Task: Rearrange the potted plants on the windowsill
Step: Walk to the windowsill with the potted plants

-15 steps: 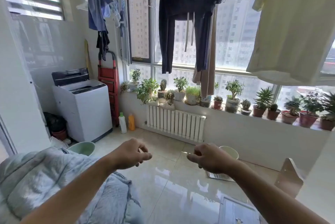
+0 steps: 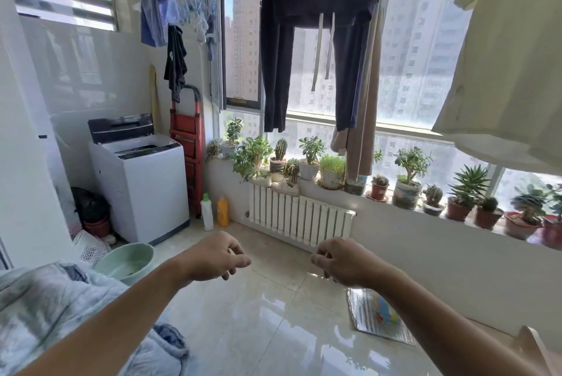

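Green potted plants (image 2: 310, 159) line the windowsill (image 2: 456, 217), a row running nine to three o'clock, well apart at twelve o'clock from both loosely curled, empty hands. The right hand (image 2: 343, 263) seems marginally nearer than the left hand (image 2: 213, 257). Since half a second ago, the view has closed in on the sill.

A single wide-angle view from a camera worn on the person's head, looking forward and slightly down across a small laundry balcony. The near foreground holds the left hand (image 2: 213, 257) and right hand (image 2: 346, 263), stretched out over the tiled floor (image 2: 267, 324). Far ahead, the windowsill (image 2: 380, 203) runs from centre to the right edge, well apart from the hands. Straight lines bow near the picture's edges.
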